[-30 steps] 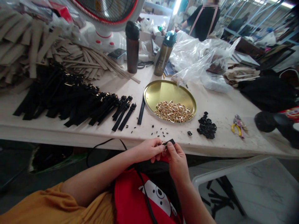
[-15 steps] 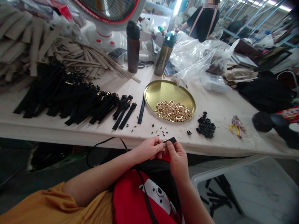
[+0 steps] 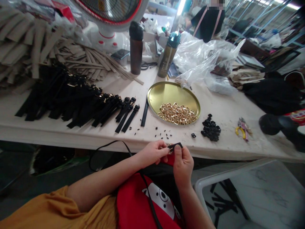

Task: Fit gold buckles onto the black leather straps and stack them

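Just in front of the table edge, a short black strap (image 3: 175, 146) is held between my two hands. My left hand (image 3: 156, 153) pinches its left end, where a small gold buckle partly shows between the fingers. The thumb of my right hand (image 3: 183, 160) presses on the strap nearer its free end. Beyond my hands, a round gold tray (image 3: 172, 90) holds a heap of small gold buckles (image 3: 177, 114). Finished-looking black straps with buckles (image 3: 130, 118) lie to the left, beside a large pile of similar straps (image 3: 59, 98).
Black loops (image 3: 211, 128) sit in a small heap right of the tray, with yellow-handled pliers (image 3: 242, 129) farther right. Two bottles (image 3: 136, 51), a fan (image 3: 108, 38) and clear plastic bags (image 3: 202, 60) stand behind. A white bin (image 3: 257, 187) with black strips is at lower right.
My right hand has shifted slightly right, its thumb now farther along the strap. More of the strap shows between the hands.
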### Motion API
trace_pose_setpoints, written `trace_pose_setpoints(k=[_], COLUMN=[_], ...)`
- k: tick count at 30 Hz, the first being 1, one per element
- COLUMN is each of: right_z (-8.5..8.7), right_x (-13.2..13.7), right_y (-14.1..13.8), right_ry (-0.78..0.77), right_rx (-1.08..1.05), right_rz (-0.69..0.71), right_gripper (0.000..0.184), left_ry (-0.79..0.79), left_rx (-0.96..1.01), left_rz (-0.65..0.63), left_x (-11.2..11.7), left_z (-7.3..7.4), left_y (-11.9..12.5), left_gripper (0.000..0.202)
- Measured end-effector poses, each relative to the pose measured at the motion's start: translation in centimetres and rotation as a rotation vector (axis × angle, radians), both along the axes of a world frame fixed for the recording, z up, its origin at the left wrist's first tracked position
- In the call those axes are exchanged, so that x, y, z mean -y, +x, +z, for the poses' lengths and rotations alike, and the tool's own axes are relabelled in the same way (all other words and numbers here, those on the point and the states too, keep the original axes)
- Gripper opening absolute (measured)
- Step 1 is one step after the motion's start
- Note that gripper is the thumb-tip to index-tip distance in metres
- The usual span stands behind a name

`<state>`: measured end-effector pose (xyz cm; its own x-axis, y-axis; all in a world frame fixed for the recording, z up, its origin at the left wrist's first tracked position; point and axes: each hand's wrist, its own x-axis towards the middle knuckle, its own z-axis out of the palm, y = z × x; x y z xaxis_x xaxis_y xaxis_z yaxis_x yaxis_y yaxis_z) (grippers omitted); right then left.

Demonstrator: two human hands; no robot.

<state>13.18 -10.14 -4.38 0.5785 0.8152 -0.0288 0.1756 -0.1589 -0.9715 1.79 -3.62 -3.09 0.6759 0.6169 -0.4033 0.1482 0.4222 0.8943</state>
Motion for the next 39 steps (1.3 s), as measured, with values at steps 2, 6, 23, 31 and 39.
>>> trace_pose_setpoints(k=[2, 6, 23, 31, 39], right_z=[-0.1, -0.5, -0.2, -0.2, -0.4], right_x=[-0.1, -0.6, -0.5, 0.8, 0.1], right_y=[0.4, 0.8, -0.3, 0.7, 1.7], right_ry=[-0.019, -0.043, -0.022, 0.083, -0.043], right_rx=[-0.099, -0.464, -0.563, 0.189, -0.114], right_rz=[0.044, 0.110, 0.099, 0.056, 0.174], right_gripper=[0.022, 0.024, 0.023, 0.014, 0.018], left_ry=[0.050, 0.104, 0.020, 0.138, 0.126], left_rx=[-0.012, 0.031, 0.039, -0.035, -0.017], left_rz=[-0.004, -0.003, 0.010, -0.057, -0.124], left_x=[0.0, 0.0, 0.0, 0.2, -0.6], left_z=[-0.3, -1.0, -0.1, -0.6, -0.6], left_y=[0.1, 0.2, 0.3, 0.3, 0.3], left_gripper=[0.017, 0.021, 0.017, 0.020, 0.020])
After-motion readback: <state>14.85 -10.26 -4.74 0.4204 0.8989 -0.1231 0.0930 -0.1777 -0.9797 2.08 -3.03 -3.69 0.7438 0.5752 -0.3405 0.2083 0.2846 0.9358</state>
